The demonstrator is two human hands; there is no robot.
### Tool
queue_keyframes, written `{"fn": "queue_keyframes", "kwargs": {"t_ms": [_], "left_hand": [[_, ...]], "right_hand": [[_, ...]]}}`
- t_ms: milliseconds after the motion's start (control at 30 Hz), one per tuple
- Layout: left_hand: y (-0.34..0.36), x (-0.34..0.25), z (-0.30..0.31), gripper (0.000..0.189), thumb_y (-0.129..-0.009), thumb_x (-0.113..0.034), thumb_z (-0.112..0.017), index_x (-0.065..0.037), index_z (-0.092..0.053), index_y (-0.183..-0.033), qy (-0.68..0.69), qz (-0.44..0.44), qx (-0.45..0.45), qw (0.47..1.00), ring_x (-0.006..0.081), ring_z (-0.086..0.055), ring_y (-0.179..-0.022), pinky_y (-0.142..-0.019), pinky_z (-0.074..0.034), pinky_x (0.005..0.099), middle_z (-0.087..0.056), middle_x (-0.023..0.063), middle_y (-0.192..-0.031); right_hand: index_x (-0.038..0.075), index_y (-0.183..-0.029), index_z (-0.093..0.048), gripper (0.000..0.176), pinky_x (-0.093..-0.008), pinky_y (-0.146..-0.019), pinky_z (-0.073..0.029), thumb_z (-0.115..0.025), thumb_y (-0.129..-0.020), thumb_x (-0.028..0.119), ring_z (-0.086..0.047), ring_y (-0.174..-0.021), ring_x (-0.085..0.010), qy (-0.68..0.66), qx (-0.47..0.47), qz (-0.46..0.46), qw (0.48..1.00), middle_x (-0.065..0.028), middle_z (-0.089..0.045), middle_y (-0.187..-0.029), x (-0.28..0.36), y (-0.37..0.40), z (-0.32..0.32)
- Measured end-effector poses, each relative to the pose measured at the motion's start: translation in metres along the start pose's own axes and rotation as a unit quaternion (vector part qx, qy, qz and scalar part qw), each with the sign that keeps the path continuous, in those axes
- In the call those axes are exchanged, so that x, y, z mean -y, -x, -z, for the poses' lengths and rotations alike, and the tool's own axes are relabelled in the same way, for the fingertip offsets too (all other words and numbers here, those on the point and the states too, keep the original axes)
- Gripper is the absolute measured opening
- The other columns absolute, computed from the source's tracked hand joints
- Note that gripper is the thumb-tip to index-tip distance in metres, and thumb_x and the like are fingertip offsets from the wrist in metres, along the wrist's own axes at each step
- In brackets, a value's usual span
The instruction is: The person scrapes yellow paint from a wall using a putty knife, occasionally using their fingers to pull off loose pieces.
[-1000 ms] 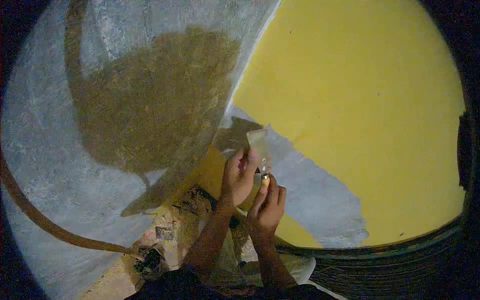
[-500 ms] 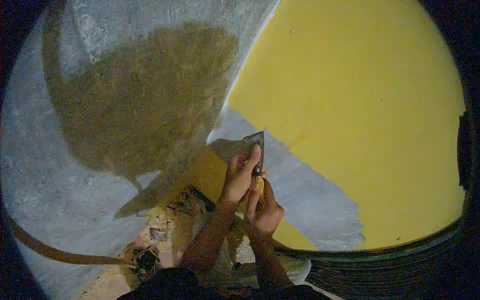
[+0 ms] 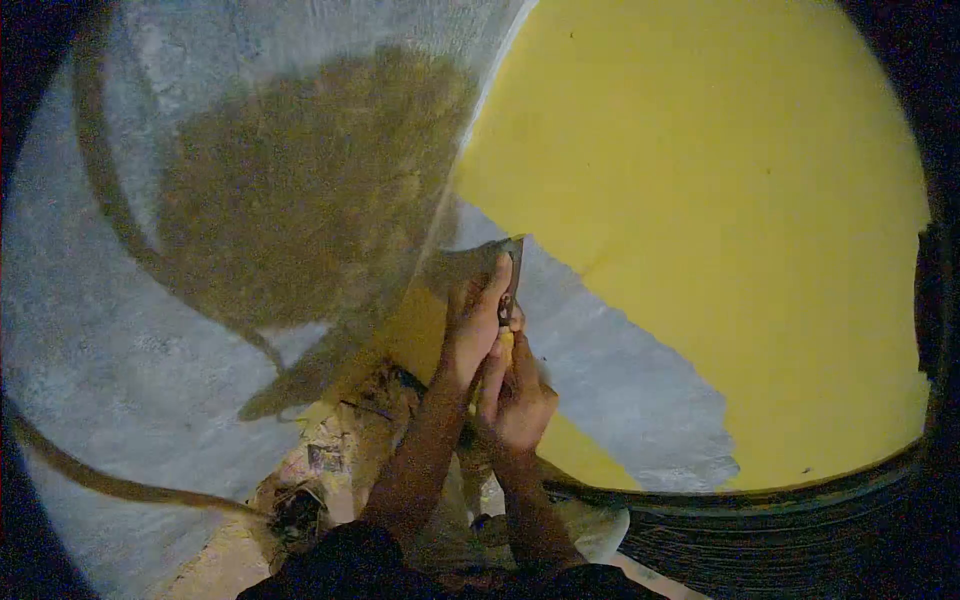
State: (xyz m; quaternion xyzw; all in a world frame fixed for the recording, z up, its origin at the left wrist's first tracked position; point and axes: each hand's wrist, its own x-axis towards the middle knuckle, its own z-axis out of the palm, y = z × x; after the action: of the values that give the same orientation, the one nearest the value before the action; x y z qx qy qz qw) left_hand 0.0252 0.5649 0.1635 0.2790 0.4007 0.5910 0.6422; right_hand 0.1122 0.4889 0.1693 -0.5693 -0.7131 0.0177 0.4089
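A scraper with a yellow handle (image 3: 507,350) and a dark flat blade (image 3: 514,262) is held in both hands. My right hand (image 3: 518,412) is wrapped round the handle. Higher up, my left hand (image 3: 472,320) grips the blade, its thumb lying along the metal. The blade tip meets the ragged edge of the yellow coating (image 3: 700,200), at the border with a bare grey strip (image 3: 610,370). Most of the left hand's fingers are hidden behind the tool.
A rough grey wall (image 3: 170,380) rises on the left, carrying a large dark shadow (image 3: 320,190). Below right curves a dark ridged band (image 3: 790,540). Paint-spattered, cluttered ground (image 3: 325,450) shows beside my forearms. A brown curved strip (image 3: 110,485) crosses the lower left.
Both hands and the scraper sit slightly higher and further left in view, and the whole scene has shifted a little too. The grip is unchanged, with the blade tip still at the yellow edge.
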Motion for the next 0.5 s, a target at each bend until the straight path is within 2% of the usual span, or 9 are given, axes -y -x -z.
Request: {"fn": "queue_keyframes", "kwargs": {"t_ms": [67,100,133,167,233,267,333,433,500], "left_hand": [[0.010,-0.006,-0.007,0.049,-0.096,-0.051,-0.054,-0.010,-0.051,-0.070,0.041,-0.016,-0.024,0.999,0.0107,-0.053,-0.048,-0.043,-0.040,0.0256,-0.055,0.0017,-0.058],[0.012,0.000,-0.011,0.047,-0.096,-0.050,-0.054,-0.010,-0.051,-0.071,0.018,-0.089,-0.027,0.995,0.0098,-0.051,-0.046,-0.042,-0.039,0.0256,-0.053,0.0006,-0.057],[0.011,0.005,-0.011,0.047,-0.096,-0.050,-0.054,-0.010,-0.051,-0.071,0.017,-0.095,-0.027,0.995,0.0098,-0.051,-0.046,-0.042,-0.039,0.0256,-0.053,0.0006,-0.057],[0.014,0.002,-0.013,0.046,-0.096,-0.050,-0.055,-0.010,-0.051,-0.071,0.011,-0.068,-0.023,0.997,0.0094,-0.050,-0.046,-0.043,-0.040,0.0259,-0.053,0.0001,-0.057],[0.021,-0.008,-0.015,0.045,-0.095,-0.049,-0.056,-0.011,-0.052,-0.072,-0.028,-0.036,-0.017,0.999,0.0090,-0.051,-0.048,-0.046,-0.042,0.0274,-0.052,-0.0005,-0.058],[0.018,-0.010,-0.015,0.045,-0.095,-0.049,-0.056,-0.011,-0.052,-0.072,-0.027,-0.037,-0.015,0.999,0.0090,-0.051,-0.048,-0.046,-0.042,0.0274,-0.052,-0.0005,-0.058],[0.008,-0.009,-0.020,0.045,-0.094,-0.050,-0.058,-0.011,-0.053,-0.072,0.023,-0.065,-0.038,0.997,0.0090,-0.051,-0.045,-0.044,-0.041,0.0272,-0.053,-0.0002,-0.057],[0.007,-0.013,-0.019,0.045,-0.093,-0.050,-0.060,-0.011,-0.053,-0.072,0.026,-0.027,-0.027,0.999,0.0099,-0.050,-0.044,-0.044,-0.040,0.0273,-0.052,-0.0005,-0.057],[-0.009,-0.006,-0.010,0.044,-0.092,-0.050,-0.061,-0.011,-0.053,-0.071,0.026,-0.047,-0.011,0.999,0.0105,-0.050,-0.044,-0.044,-0.040,0.0272,-0.051,-0.0007,-0.057]], "right_hand": [[-0.005,-0.121,-0.058,0.034,-0.0340,-0.056,-0.051,-0.054,-0.097,0.018,-0.068,-0.063,-0.0287,-0.005,-0.013,0.014,1.000,-0.0233,-0.067,-0.078,0.006,0.000,-0.003],[-0.005,-0.121,-0.058,0.034,-0.0344,-0.056,-0.051,-0.054,-0.097,0.019,-0.068,-0.063,-0.0283,-0.036,-0.031,-0.014,0.999,-0.0225,-0.066,-0.078,0.009,0.004,0.000],[-0.005,-0.122,-0.058,0.035,-0.0348,-0.056,-0.051,-0.054,-0.097,0.019,-0.068,-0.063,-0.0279,-0.066,-0.048,-0.043,0.996,-0.0216,-0.066,-0.077,0.008,0.006,0.000],[-0.005,-0.122,-0.058,0.035,-0.0348,-0.056,-0.051,-0.054,-0.097,0.019,-0.068,-0.063,-0.0279,-0.068,-0.050,-0.039,0.996,-0.0216,-0.066,-0.077,0.002,0.006,0.000],[-0.004,-0.123,-0.058,0.035,-0.0365,-0.054,-0.050,-0.054,-0.097,0.019,-0.065,-0.058,-0.0277,-0.045,-0.064,0.026,0.997,-0.0187,-0.064,-0.072,-0.010,0.006,-0.003],[-0.004,-0.123,-0.058,0.035,-0.0365,-0.054,-0.050,-0.054,-0.097,0.019,-0.065,-0.058,-0.0277,-0.044,-0.065,0.026,0.997,-0.0187,-0.064,-0.072,-0.005,0.004,0.000],[-0.005,-0.125,-0.057,0.036,-0.0356,-0.054,-0.050,-0.054,-0.097,0.018,-0.063,-0.056,-0.0260,-0.002,-0.005,-0.014,1.000,-0.0171,-0.064,-0.071,0.000,-0.002,0.005],[-0.005,-0.125,-0.057,0.037,-0.0348,-0.053,-0.048,-0.053,-0.097,0.018,-0.063,-0.056,-0.0252,-0.009,-0.014,0.016,1.000,-0.0177,-0.063,-0.069,-0.001,-0.007,0.004],[-0.005,-0.125,-0.057,0.037,-0.0352,-0.053,-0.048,-0.053,-0.097,0.018,-0.062,-0.056,-0.0255,-0.019,-0.015,0.020,1.000,-0.0180,-0.063,-0.069,-0.001,-0.011,-0.002]]}}
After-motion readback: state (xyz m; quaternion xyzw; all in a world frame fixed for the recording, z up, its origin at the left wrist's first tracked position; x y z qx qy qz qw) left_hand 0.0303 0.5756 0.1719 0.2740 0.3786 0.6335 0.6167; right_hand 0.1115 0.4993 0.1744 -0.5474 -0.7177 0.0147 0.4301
